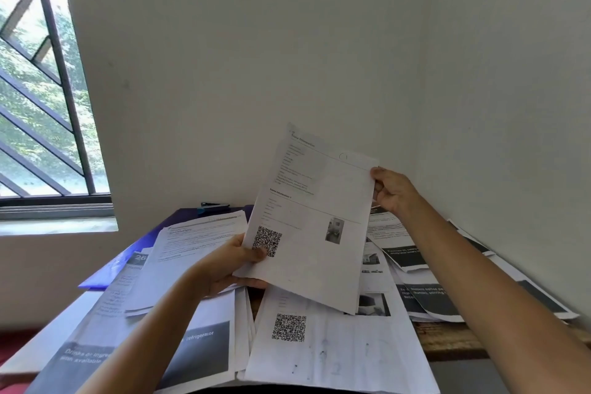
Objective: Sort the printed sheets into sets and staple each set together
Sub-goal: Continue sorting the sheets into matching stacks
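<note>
Both hands pinch one held sheet (311,217) up off the table (454,341), tilted to face the camera, probably to read which set it joins. Left hand (224,265) grips its lower-left corner by the QR code, right hand (391,190) its top-right corner. Sorted piles (192,265) cover the table; stapler (213,206) sits untouched at the far edge.

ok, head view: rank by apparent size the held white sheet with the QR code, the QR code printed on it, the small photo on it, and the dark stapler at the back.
1. Held white sheet
2. QR code on it
3. Unsure: small photo and dark stapler look alike; the stapler is farther back and partly hidden.
</note>
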A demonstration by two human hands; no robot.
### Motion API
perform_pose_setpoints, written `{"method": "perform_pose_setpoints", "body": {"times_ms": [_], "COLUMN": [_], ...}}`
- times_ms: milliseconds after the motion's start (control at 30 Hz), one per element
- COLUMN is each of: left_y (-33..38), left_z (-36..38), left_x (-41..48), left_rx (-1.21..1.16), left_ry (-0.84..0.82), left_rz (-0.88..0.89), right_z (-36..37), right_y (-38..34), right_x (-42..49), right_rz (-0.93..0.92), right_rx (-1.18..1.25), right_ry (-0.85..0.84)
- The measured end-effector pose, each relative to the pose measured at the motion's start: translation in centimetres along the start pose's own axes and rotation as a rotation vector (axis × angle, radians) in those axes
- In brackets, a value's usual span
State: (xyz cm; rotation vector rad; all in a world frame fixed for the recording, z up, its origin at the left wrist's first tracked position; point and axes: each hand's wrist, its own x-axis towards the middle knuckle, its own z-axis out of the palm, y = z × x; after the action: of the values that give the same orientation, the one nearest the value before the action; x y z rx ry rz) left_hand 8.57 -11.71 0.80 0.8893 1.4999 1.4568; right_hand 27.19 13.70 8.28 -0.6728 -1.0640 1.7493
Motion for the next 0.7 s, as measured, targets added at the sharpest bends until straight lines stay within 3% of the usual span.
{"method": "perform_pose_setpoints", "body": {"times_ms": [267,500,700], "left_y": [0.2,0.8,0.3], "left_z": [0.2,1.5,2.3], "left_x": [-0.1,-0.1,-0.2], "left_rx": [0.06,0.127,0.202], "left_ry": [0.03,0.142,0.123], "left_rz": [0.008,0.179,0.286], "right_z": [0.5,1.1,1.3], "right_y": [0.3,0.2,-0.3], "right_x": [-0.2,0.0,0.6], "right_rz": [-0.089,-0.123,-0.194], "right_rx": [0.097,0.07,-0.002], "right_ry": [0.083,0.108,0.197]}}
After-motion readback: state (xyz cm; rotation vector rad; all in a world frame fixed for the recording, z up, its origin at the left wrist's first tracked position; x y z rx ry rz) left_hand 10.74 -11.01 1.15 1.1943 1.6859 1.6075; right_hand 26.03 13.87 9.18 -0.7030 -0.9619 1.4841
